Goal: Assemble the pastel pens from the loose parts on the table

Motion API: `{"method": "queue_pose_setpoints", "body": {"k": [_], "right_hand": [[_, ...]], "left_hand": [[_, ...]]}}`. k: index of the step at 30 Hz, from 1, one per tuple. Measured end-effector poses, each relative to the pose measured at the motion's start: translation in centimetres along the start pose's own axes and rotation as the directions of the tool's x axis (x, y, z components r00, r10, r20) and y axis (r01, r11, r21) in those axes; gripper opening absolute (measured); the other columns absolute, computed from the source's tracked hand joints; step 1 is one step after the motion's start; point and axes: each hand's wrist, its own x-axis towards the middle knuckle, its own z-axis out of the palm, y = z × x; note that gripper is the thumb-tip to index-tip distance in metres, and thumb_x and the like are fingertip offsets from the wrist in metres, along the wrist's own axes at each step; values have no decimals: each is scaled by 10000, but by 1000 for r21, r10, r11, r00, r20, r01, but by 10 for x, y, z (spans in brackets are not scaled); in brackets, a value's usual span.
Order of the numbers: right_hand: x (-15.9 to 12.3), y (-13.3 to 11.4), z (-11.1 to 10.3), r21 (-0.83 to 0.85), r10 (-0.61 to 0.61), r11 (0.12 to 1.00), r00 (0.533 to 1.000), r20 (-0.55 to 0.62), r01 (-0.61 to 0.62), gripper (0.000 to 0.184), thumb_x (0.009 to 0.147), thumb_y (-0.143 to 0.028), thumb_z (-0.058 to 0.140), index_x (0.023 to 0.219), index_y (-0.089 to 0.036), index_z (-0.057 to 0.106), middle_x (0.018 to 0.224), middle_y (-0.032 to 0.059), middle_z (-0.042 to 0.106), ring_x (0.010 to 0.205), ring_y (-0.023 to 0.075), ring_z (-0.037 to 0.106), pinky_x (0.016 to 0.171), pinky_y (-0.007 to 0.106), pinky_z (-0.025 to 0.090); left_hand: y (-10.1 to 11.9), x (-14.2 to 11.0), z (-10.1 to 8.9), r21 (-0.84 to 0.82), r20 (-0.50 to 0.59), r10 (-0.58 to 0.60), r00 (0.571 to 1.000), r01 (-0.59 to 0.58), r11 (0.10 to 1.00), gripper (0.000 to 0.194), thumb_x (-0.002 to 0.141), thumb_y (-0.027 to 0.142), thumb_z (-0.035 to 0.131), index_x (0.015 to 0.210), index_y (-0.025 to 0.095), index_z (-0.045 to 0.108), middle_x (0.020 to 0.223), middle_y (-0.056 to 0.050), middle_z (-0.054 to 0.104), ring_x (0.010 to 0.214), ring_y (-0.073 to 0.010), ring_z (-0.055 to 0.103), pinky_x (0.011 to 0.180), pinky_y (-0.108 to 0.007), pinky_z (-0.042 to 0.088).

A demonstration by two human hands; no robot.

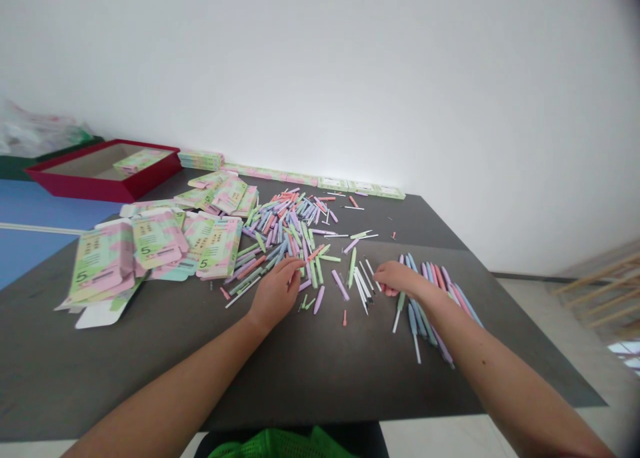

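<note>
My left hand (277, 290) rests at the near edge of a heap of pastel pen barrels (295, 221), its fingers curled; whatever they hold is hidden. An orange barrel (316, 252) lies right by its fingertips. To the right, my right hand (395, 276) has its fingers pinched at a white pen refill (378, 286), beside a small fan of white refills with dark tips (363, 286). Between the hands lie a green barrel (353, 267), a purple barrel (340, 285) and a small orange piece (345, 318). Under and beyond my right forearm runs a row of pens (423, 321), some with white refills sticking out.
Flattened printed cartons (103, 261) are stacked on the left of the dark table (280, 385). A red tray (95, 188) stands at the back left with a carton inside. Small boxes (300, 179) line the white wall. Wooden slats (607, 288) show beyond the right edge.
</note>
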Motion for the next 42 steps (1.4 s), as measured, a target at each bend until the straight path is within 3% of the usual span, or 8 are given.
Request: {"method": "queue_pose_setpoints", "body": {"k": [5, 12, 16, 18, 20, 26, 34, 42], "right_hand": [[-51, -25, 20, 289, -251, 932, 965, 72, 221, 160, 753, -241, 464, 664, -164, 572, 593, -2, 651, 448, 77, 554, 443, 161, 429], [-84, -35, 80, 603, -362, 765, 926, 111, 227, 161, 764, -306, 515, 691, -170, 557, 528, -38, 597, 388, 71, 520, 403, 169, 393], [-75, -23, 71, 580, -376, 760, 926, 26, 293, 275, 797, -420, 497, 759, -163, 586, 677, 7, 656, 485, 86, 575, 489, 196, 443], [-59, -13, 50, 385, -306, 859, 942, -141, 337, 287, 816, -414, 462, 795, -166, 605, 720, 15, 667, 516, 89, 578, 529, 199, 451], [-37, -3, 25, 36, -186, 976, 915, -358, 213, 310, 842, -389, 392, 842, -180, 622, 736, 8, 674, 556, 101, 593, 550, 197, 435], [30, -6, -8, -184, -108, 982, 910, -400, 36, 286, 796, -336, 461, 787, -151, 678, 875, 118, 695, 882, 237, 624, 692, 262, 414], [66, -37, 14, -216, -40, 976, 951, -308, -29, 328, 733, -358, 531, 891, -113, 681, 1031, 183, 656, 970, 279, 605, 723, 289, 429], [22, -31, -4, 4, -244, 967, 931, -271, 254, 307, 755, -375, 415, 542, -174, 506, 515, -9, 531, 488, 107, 482, 487, 220, 331]], "left_hand": [[23, -6, 6, -290, 259, -172, 950, 246, 925, 264, 838, 350, 466, 934, 198, 660, 820, -38, 672, 789, -176, 604, 775, -302, 460], [64, -22, 20, -599, 555, -329, 764, 641, 479, 313, 765, 433, 555, 787, 145, 676, 734, -33, 635, 752, -165, 576, 732, -279, 444], [62, -20, 16, -659, 550, -432, 715, 689, 301, 287, 723, 412, 611, 785, 134, 652, 770, -41, 619, 726, -136, 560, 715, -258, 445], [56, -16, 15, -685, 509, -478, 715, 674, 278, 271, 717, 401, 616, 772, 137, 641, 744, -23, 598, 695, -117, 545, 688, -240, 438], [49, -12, 14, -709, 472, -505, 723, 652, 269, 253, 719, 390, 610, 748, 140, 633, 720, -5, 583, 669, -103, 533, 670, -226, 430], [35, -12, 15, -719, 437, -541, 719, 640, 271, 249, 721, 393, 610, 720, 144, 615, 696, 20, 559, 626, -80, 509, 644, -207, 411], [32, -14, 16, -697, 403, -534, 743, 627, 347, 298, 701, 436, 620, 674, 140, 605, 668, 7, 530, 619, -100, 486, 638, -225, 406], [35, -14, 16, -701, 456, -508, 731, 646, 301, 270, 722, 411, 613, 683, 143, 602, 694, 2, 514, 651, -104, 468, 649, -218, 384]]}}
